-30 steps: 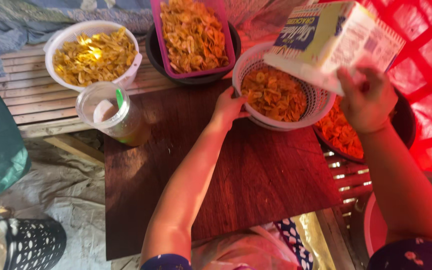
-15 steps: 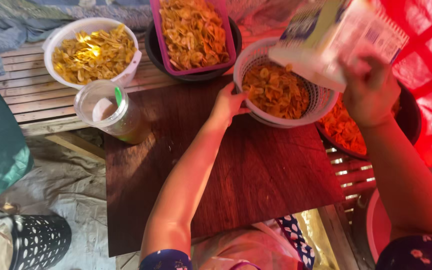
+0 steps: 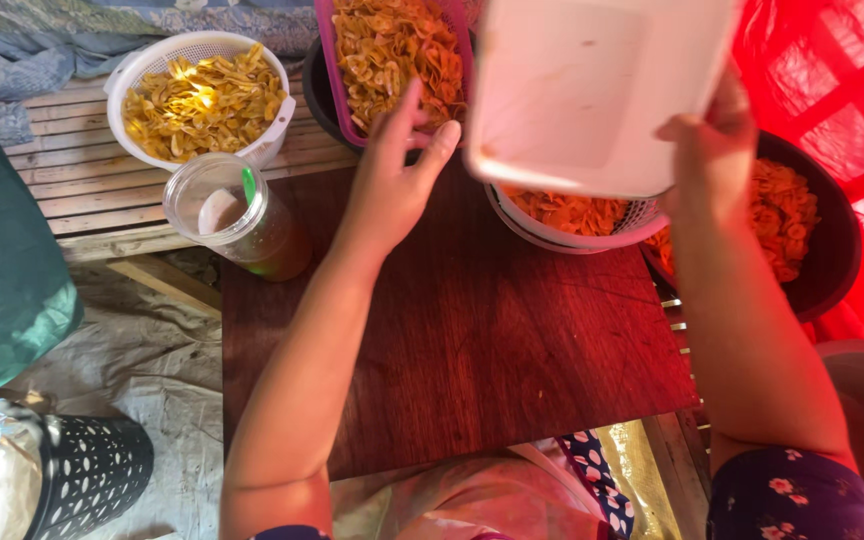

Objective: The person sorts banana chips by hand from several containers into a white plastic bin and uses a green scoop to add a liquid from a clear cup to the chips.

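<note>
R hand (image 3: pixel 714 150) now has the carton (image 3: pixel 592 90) swung up & flat across the view, its pale blank face toward the camera. Half a sec ago it was tilted up-right of the hand w/ the printed side showing. Fingers are clamped on the carton's right edge, thumb side hidden behind it. The carton now hangs right over the white basket (image 3: pixel 572 228) of fried chips, covering most of it; only the basket's near rim & a strip of orange chips show below the carton edge.

L hand (image 3: pixel 397 170) has come off that basket's rim, where it rested a moment ago, and moved up-left. It's now open, fingers spread, holding nothing, fingertips at the near edge of the pink tray (image 3: pixel 392 50) of chips just beyond it.

So: basket is no longer steadied by the L hand, and the carton sits tipped above it, though I can't tell if anything is coming out.

Left of the L hand: clear plastic jar (image 3: pixel 242 215) on the dark wood surface (image 3: pixel 462 340), and past it a white colander (image 3: pixel 202 95) of yellow chips. Right of the R hand, a black bowl (image 3: pixel 812 230) w/ more orange chips.
</note>
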